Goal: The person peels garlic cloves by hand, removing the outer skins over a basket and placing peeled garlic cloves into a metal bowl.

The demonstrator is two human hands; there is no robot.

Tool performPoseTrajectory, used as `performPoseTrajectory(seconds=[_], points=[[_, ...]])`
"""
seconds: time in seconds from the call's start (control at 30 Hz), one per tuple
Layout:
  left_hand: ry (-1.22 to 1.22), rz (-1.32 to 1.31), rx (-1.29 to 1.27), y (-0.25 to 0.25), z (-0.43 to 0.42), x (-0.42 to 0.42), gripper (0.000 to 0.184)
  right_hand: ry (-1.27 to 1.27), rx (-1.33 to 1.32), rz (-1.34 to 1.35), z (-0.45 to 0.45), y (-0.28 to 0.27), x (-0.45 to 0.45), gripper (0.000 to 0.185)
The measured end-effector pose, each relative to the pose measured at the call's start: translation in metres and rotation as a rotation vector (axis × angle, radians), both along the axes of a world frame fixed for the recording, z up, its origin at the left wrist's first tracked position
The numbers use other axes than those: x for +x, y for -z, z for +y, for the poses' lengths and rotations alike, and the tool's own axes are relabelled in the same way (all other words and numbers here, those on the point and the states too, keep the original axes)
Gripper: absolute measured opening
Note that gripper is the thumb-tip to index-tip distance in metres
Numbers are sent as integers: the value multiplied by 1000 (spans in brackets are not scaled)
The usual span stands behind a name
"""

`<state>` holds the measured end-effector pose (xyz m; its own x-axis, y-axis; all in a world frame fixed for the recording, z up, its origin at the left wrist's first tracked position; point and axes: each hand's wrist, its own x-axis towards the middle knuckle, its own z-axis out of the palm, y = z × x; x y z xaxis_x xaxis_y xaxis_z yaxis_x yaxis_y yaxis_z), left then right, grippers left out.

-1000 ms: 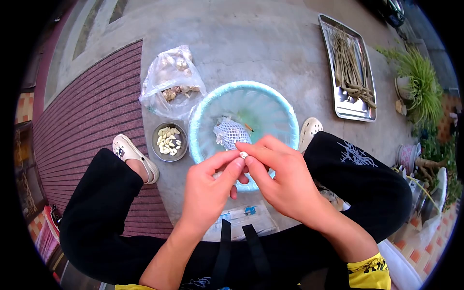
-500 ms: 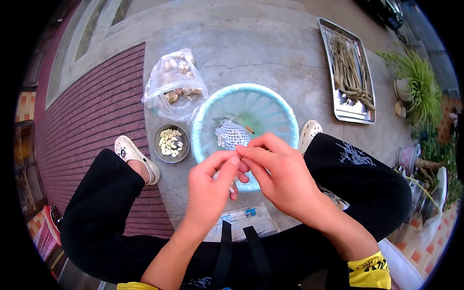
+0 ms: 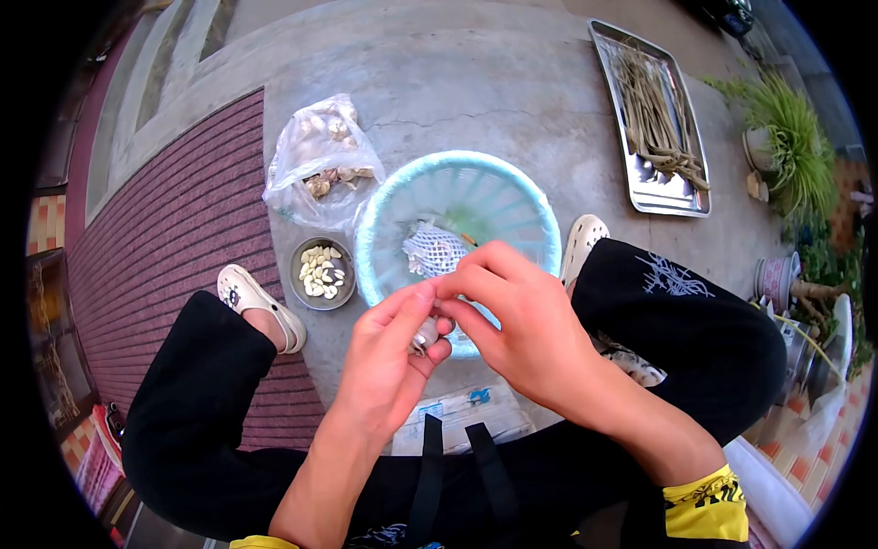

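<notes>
My left hand (image 3: 389, 352) has its fingers wrapped round a whitish garlic bulb (image 3: 423, 337), partly hidden in the palm. My right hand (image 3: 512, 320) is pinched against the tip of my left thumb; whatever lies between those fingertips is too small to make out. Both hands are over the near side of a light-blue basket (image 3: 377, 206), which holds a white foam net (image 3: 434, 249). Peeled cloves (image 3: 320, 270) lie in a small metal bowl (image 3: 294, 282) left of the basket. Behind the bowl is a plastic bag (image 3: 306, 160) with garlic bulbs inside.
A metal tray (image 3: 672, 199) of dried stalks (image 3: 651, 110) lies at the back right, near a potted plant (image 3: 791, 151). My legs and pale clogs flank the basket. A ribbed maroon mat (image 3: 174, 229) covers the left floor. A flat white package (image 3: 466, 416) lies below my hands.
The small white clove pinched between the fingertips a second ago no longer shows. My left hand has turned, so the bulb in its palm is more visible. The view has shifted slightly.
</notes>
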<state>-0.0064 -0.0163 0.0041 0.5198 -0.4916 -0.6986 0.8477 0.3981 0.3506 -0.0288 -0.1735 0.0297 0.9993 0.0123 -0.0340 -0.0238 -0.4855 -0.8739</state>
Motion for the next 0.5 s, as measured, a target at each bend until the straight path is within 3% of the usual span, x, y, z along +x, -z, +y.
performPoseTrajectory(seconds=[0.13, 0.23, 0.5], points=[[-79, 118, -174, 3, 3, 3, 26, 7, -8, -44, -1, 3, 0, 10], [-101, 140, -163, 3, 3, 2, 25, 24, -143, -133, -2, -2, 1, 10], [-48, 48, -15, -3, 2, 5, 31, 22, -116, -90, -2, 0, -2, 8]])
